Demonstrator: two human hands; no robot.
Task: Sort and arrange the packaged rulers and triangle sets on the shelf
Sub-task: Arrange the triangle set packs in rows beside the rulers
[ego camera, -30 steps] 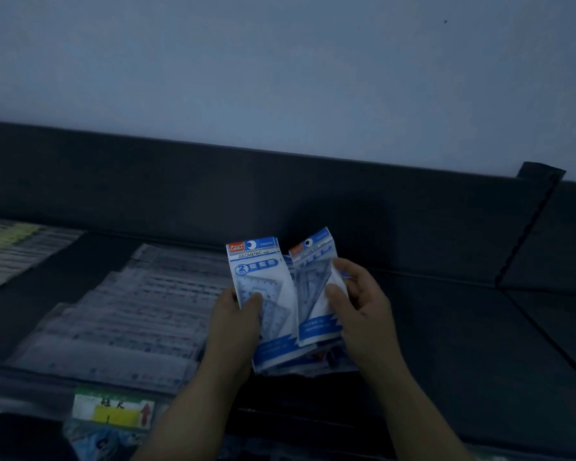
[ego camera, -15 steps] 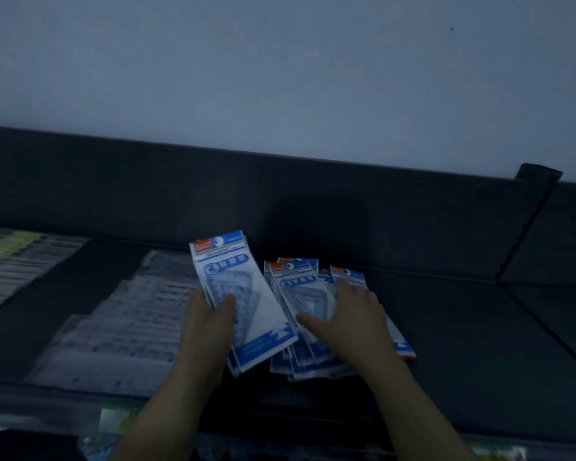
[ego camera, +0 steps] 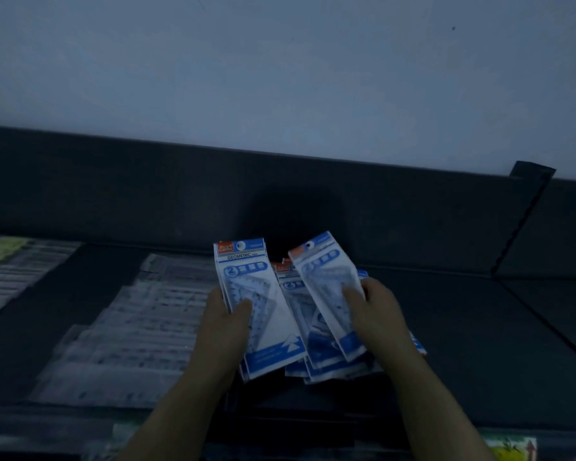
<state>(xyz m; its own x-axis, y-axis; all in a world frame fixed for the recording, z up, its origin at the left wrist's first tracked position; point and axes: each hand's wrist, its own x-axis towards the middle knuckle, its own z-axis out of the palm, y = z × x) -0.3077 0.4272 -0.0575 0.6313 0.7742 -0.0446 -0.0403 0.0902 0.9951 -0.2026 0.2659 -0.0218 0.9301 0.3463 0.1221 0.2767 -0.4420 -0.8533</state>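
Observation:
My left hand [ego camera: 225, 322] grips a small stack of blue-and-white triangle set packs [ego camera: 253, 294], held upright with the thumb across the front. My right hand [ego camera: 376, 311] pinches one triangle set pack [ego camera: 326, 281], tilted and lifted above a loose pile of the same packs [ego camera: 316, 367] lying on the dark shelf [ego camera: 463, 344]. To the left, clear packaged rulers [ego camera: 130, 337] lie fanned in overlapping rows on the shelf.
More ruler packs [ego camera: 10, 264], some with a yellow-green edge, lie at the far left. A dark back panel [ego camera: 313, 194] runs behind the shelf, and a divider [ego camera: 522, 221] stands at the right. A yellow label [ego camera: 512, 449] shows at the shelf's front edge.
My right hand, which pressed on the pile half a second ago, has lifted one pack off it. The left hand's stack has tilted more upright.

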